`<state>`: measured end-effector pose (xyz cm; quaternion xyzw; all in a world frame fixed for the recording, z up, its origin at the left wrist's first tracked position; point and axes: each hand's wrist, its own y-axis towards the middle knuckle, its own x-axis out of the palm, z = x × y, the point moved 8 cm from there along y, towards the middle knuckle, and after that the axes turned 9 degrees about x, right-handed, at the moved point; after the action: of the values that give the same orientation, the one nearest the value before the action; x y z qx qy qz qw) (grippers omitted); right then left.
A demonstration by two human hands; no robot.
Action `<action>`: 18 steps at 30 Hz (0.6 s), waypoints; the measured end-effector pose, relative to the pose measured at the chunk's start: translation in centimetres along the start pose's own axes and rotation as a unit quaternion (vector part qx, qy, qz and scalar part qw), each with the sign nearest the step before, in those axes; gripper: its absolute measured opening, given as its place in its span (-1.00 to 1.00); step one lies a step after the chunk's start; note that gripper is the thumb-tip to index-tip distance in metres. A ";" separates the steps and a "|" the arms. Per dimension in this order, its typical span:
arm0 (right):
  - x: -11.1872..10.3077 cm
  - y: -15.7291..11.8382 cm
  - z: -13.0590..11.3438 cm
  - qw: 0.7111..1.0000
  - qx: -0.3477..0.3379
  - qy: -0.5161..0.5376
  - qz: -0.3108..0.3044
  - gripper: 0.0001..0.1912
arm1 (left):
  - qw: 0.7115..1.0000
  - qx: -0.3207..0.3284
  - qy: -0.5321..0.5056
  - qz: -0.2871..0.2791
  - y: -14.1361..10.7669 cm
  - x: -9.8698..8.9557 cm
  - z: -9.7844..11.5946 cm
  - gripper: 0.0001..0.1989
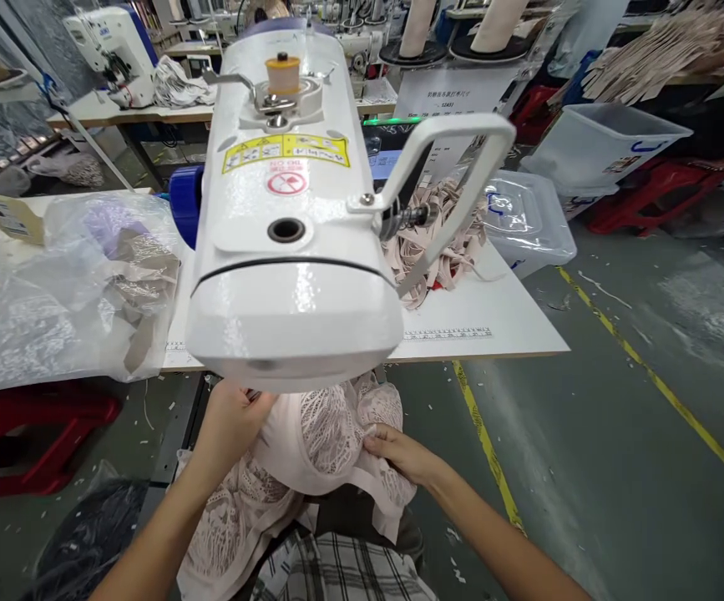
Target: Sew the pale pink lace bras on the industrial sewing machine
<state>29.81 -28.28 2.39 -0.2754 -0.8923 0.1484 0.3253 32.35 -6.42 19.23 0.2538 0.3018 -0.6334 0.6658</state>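
A pale pink lace bra (pixel 330 434) is stretched between my two hands, just below the head of a white sewing machine (pixel 296 317). My left hand (pixel 233 421) is closed on its left edge, with the fingertips partly hidden near the machine's underside. On the other side, my right hand (pixel 399 451) pinches the fabric beside a lace cup. More pale pink lace pieces (pixel 224 526) hang over my lap, under the left forearm. The machine's needle area is hidden behind its head.
On the white table (pixel 512 325), a heap of pink straps (pixel 443 234) lies right of the machine. A plastic bag (pixel 73 292) with fabric covers the left side. Clear bins (pixel 524 217) and a red stool (pixel 29 434) stand around the table.
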 end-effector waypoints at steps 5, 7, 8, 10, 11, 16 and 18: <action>-0.6 -1.4 -0.7 0.997 -0.029 0.029 0.059 -0.58 | 0.999 -0.014 0.022 -0.023 0.0 0.3 -0.6 -0.55; -1.0 -2.3 -1.4 0.995 -0.047 0.011 0.091 -0.58 | 0.998 0.016 0.053 -0.006 -0.3 -0.2 -0.4 -0.62; -1.0 -2.7 -1.8 0.994 -0.053 0.004 0.099 -0.57 | 0.996 0.039 0.072 0.016 -0.6 -0.6 -0.1 -0.68; -0.9 -3.8 -2.8 0.993 -0.062 -0.004 0.099 -0.54 | 0.985 0.099 0.109 0.085 -1.8 -1.6 1.3 -0.82; -0.6 -4.4 -3.5 0.993 -0.070 -0.012 0.096 -0.52 | 0.976 0.141 0.118 0.119 -2.7 -1.8 2.6 -0.89; 5.1 -7.1 -8.3 0.959 -0.123 -0.256 0.013 -0.57 | 0.872 0.477 0.066 0.085 -9.4 1.9 11.7 -0.68; 8.8 -7.8 -9.3 0.918 -0.121 -0.374 -0.058 -0.69 | 0.834 0.544 0.090 0.001 -11.1 4.6 13.4 -0.56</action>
<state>27.29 -28.63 17.15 -0.1851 -0.9745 0.1120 -0.0597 22.45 -20.02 25.58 0.6314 -0.0334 -0.6692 0.3904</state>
